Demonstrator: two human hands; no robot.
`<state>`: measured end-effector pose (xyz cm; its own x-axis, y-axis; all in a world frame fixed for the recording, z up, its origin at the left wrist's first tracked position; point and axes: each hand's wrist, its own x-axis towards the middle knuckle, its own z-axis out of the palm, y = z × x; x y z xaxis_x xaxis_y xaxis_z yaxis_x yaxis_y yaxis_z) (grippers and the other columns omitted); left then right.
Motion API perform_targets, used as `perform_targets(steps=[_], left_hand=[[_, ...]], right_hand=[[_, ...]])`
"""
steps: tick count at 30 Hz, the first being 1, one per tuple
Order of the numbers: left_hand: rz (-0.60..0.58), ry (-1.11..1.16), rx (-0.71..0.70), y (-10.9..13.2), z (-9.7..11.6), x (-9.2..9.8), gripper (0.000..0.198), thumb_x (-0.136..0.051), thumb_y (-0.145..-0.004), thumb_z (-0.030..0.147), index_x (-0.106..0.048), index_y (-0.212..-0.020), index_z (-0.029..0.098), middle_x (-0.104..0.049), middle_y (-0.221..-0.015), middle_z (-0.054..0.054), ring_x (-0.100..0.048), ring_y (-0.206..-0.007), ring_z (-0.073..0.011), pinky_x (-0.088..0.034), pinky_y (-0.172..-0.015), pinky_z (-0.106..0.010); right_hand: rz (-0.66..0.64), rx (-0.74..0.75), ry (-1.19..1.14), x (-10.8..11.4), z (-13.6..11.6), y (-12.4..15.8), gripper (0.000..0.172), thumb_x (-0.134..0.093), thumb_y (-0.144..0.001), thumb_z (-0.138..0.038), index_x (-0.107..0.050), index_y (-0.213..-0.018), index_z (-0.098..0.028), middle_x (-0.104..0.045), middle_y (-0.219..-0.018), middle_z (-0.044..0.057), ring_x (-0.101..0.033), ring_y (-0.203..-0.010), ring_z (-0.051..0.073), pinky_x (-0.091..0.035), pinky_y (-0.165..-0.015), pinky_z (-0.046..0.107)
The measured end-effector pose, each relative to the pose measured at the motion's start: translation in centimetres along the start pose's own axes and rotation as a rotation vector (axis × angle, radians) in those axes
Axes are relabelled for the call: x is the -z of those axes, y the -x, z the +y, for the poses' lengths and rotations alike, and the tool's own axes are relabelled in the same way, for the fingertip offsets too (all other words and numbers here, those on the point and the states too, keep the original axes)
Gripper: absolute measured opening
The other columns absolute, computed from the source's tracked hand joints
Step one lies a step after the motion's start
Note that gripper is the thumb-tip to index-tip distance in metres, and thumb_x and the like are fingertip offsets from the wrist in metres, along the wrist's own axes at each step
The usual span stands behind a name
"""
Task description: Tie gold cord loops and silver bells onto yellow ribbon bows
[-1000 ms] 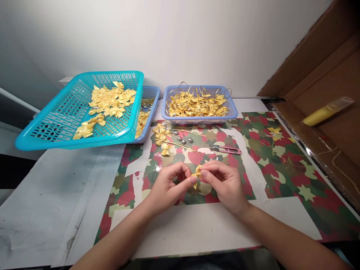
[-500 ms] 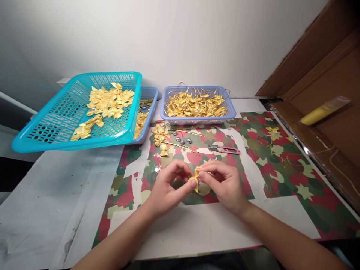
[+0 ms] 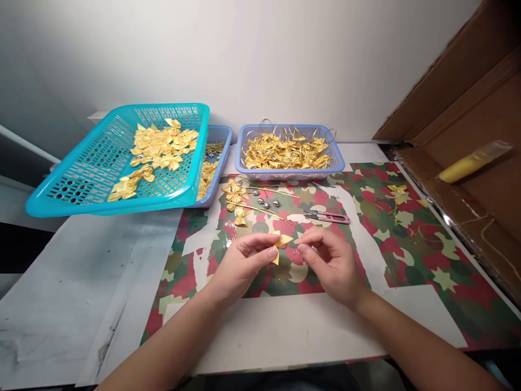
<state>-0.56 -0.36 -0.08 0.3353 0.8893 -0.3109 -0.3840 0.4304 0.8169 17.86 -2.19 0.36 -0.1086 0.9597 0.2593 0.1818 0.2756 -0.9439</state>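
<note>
Left fingers (image 3: 265, 239) gripping one small yellow bow (image 3: 285, 239), pinched between thumb and forefinger, its pointed tails showing above and below the thumb; bow is over the middle of the patterned sheet (image 3: 427, 244), close in front of me. Right fingers (image 3: 312, 240) bent, just beside the bow on its right, tips drawn close; cannot tell whether they meet or have anything thin between them. Both forearms reach in from the near edge, over a plain pale sheet (image 3: 293, 332) on the worktop (image 3: 136, 255). Ahead of my hands: a little cluster of yellow bows (image 3: 234, 190), two lengths of gold stem (image 3: 264, 210) running rightward from it, silver balls (image 3: 276, 203) beside these, then snips (image 3: 334, 218) with a pink handle lying flat. Farther back, a blue basket (image 3: 288, 172) heaped with bows and gold loops (image 3: 285, 149), some loops rising past the rim. To the left, a turquoise basket (image 3: 101, 208), tilted, overlapping a second blue basket (image 3: 223, 165); a pile of yellow bows (image 3: 163, 144) inside the turquoise one. Off to the right, a loose yellow piece (image 3: 398, 189) on the patterned sheet, and brown cardboard (image 3: 488, 201) bordering that side, a yellow tube (image 3: 464, 167) against it
</note>
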Motion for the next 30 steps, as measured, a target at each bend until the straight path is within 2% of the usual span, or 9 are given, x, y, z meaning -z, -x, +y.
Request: perform_targets(steps=[4, 7, 15, 20, 24, 30], left_hand=[[-0.057, 0.108, 0.063, 0.14, 0.08, -0.33, 0.026, -0.088, -0.060, 0.025, -0.079, -0.084, 0.023, -0.074, -0.081, -0.001, -0.064, -0.071, -0.0089, -0.051, -0.066, -0.018], [-0.096, 0.131, 0.065, 0.26, 0.06, -0.51, 0.028, -0.088, -0.060, 0.023, -0.079, -0.087, 0.022, -0.074, -0.080, -0.002, -0.063, -0.071, -0.0093, -0.050, -0.068, -0.020], [-0.117, 0.122, 0.064, 0.39, -0.06, -0.56, 0.028, -0.088, -0.060, 0.021, -0.079, -0.087, 0.022, -0.074, -0.082, -0.003, -0.063, -0.073, -0.0113, -0.048, -0.067, -0.022], [-0.131, 0.145, 0.034, 0.42, -0.02, -0.64, 0.027, -0.087, -0.061, 0.021, -0.079, -0.087, 0.022, -0.072, -0.076, -0.001, -0.059, -0.062, -0.0074, -0.048, -0.063, -0.020], [-0.119, 0.148, 0.048, 0.40, -0.10, -0.60, 0.028, -0.087, -0.061, 0.019, -0.079, -0.087, 0.021, -0.074, -0.082, -0.004, -0.064, -0.071, -0.0110, -0.050, -0.065, -0.020], [-0.142, 0.151, 0.038, 0.35, -0.18, -0.50, 0.027, -0.087, -0.062, 0.019, -0.079, -0.088, 0.022, -0.075, -0.083, -0.004, -0.066, -0.075, -0.0119, -0.052, -0.068, -0.020]], right_hand=[[-0.097, 0.183, 0.150, -0.36, 0.00, 0.00, 0.015, -0.053, -0.086, -0.011, -0.057, -0.076, -0.022, -0.061, -0.066, 0.000, -0.054, -0.062, 0.014, -0.042, -0.054, 0.027], [-0.113, 0.238, 0.200, -0.54, -0.01, -0.08, 0.017, -0.050, -0.085, -0.009, -0.057, -0.076, -0.022, -0.058, -0.064, 0.000, -0.051, -0.058, 0.013, -0.042, -0.054, 0.027], [-0.105, 0.284, 0.226, -0.38, 0.17, -0.11, 0.018, -0.050, -0.081, -0.005, -0.058, -0.077, -0.021, -0.057, -0.063, -0.001, -0.050, -0.057, 0.013, -0.041, -0.053, 0.026], [-0.102, 0.287, 0.217, -0.40, 0.14, -0.04, 0.020, -0.050, -0.082, -0.005, -0.060, -0.079, -0.022, -0.059, -0.064, 0.000, -0.054, -0.058, 0.014, -0.044, -0.054, 0.027], [-0.095, 0.289, 0.209, -0.42, 0.06, -0.02, 0.019, -0.051, -0.081, -0.006, -0.061, -0.078, -0.022, -0.059, -0.063, 0.000, -0.054, -0.058, 0.014, -0.044, -0.054, 0.028], [-0.095, 0.289, 0.220, -0.40, 0.02, 0.00, 0.020, -0.051, -0.081, -0.006, -0.061, -0.078, -0.023, -0.061, -0.063, 0.000, -0.055, -0.057, 0.014, -0.045, -0.055, 0.028]])
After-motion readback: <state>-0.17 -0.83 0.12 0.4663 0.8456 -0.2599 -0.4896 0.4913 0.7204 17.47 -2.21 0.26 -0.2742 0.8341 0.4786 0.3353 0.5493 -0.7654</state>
